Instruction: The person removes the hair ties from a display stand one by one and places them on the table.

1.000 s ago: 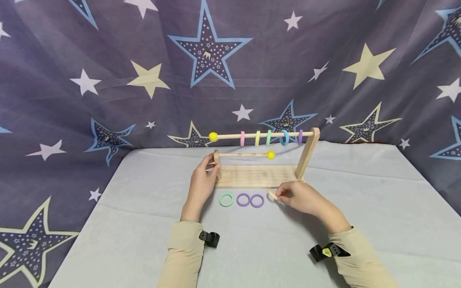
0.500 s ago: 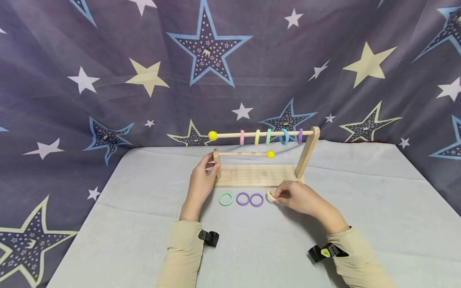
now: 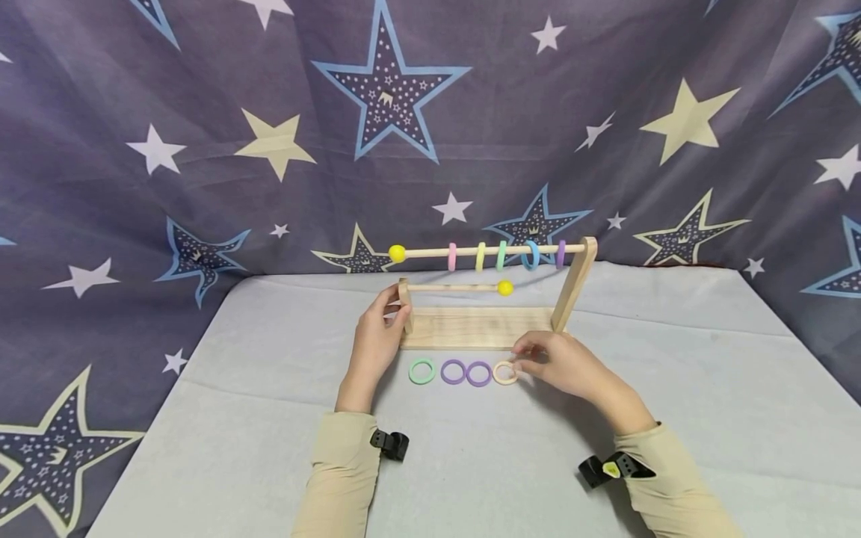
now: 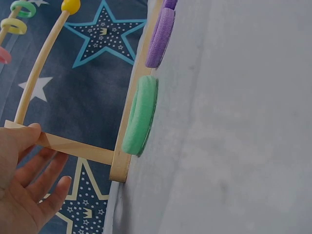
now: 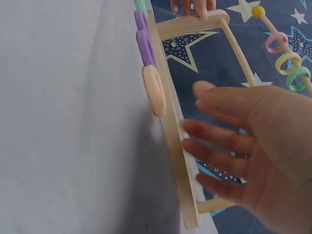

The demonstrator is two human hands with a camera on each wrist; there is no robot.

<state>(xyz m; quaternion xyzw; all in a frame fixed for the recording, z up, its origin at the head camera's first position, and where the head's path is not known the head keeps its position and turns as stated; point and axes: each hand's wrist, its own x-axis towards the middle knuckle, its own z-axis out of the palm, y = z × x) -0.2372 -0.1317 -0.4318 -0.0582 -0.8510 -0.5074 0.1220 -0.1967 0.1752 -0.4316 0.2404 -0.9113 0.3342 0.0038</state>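
Note:
A wooden stand (image 3: pixel 480 329) has two rods with yellow end balls. My left hand (image 3: pixel 378 340) holds its short left post (image 4: pixel 73 146), thumb on the near side and fingers behind. In front of the base lies a row of rings: a green ring (image 4: pixel 140 117), two touching purple rings (image 5: pixel 146 48) and a peach ring (image 5: pixel 154 91) at the right end. My right hand (image 3: pixel 561 362) hovers just right of the peach ring, its fingers spread and holding nothing; the right wrist view shows them apart from it.
On the upper rod (image 3: pixel 424 254) hang pink, yellow, green, blue and purple rings. The lower rod (image 3: pixel 454 288) bears no ring. A tall right post (image 3: pixel 575 288) rises behind my right hand. Grey cloth (image 3: pixel 464 463) covers the table; a starry curtain (image 3: pixel 471 179) hangs behind.
The peach ring, earlier tilted in my right fingers, now lies flat at the row's right end. My right fingers have let go and parted. My left hand stays on the post.

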